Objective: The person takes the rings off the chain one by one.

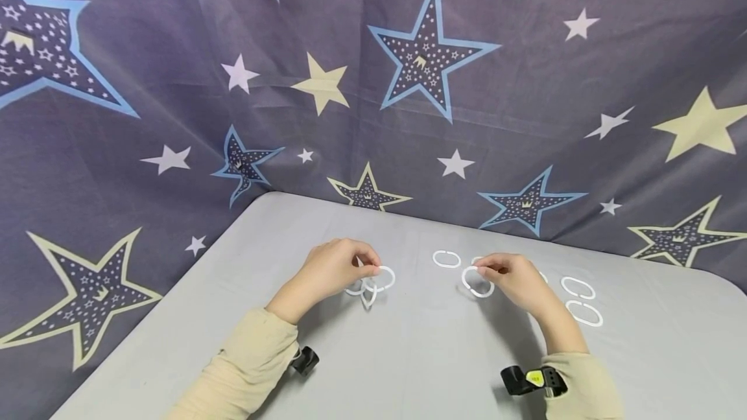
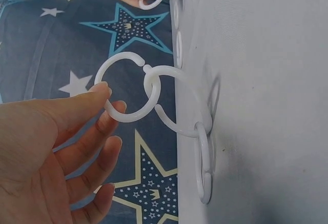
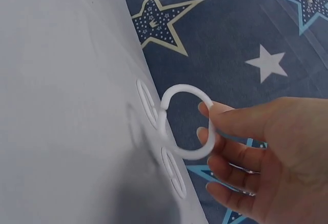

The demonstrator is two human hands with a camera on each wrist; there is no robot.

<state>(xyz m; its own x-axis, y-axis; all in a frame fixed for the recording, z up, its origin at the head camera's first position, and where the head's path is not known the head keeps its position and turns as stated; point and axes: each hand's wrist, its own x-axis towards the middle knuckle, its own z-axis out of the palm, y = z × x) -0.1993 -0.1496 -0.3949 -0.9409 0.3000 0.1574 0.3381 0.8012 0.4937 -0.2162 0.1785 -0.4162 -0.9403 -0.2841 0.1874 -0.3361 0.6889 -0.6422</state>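
My left hand [image 1: 334, 271] pinches a white split plastic ring [image 2: 130, 117] between thumb and forefinger. Through that ring passes a second white ring [image 2: 177, 72], and a third ring [image 2: 200, 193] hangs from the second, making a short chain. To the right, my right hand [image 1: 516, 280] holds a single white split ring [image 3: 188, 155] by its edge with thumb and fingertips. A small gap shows in this ring's side. The two hands are apart, both above the table.
A loose white ring [image 1: 446, 267] lies on the grey table [image 1: 408, 355] between the hands, farther back. More rings [image 1: 585, 325] lie right of my right hand, some partly hidden by it. A star-patterned cloth [image 1: 397, 141] hangs behind the table.
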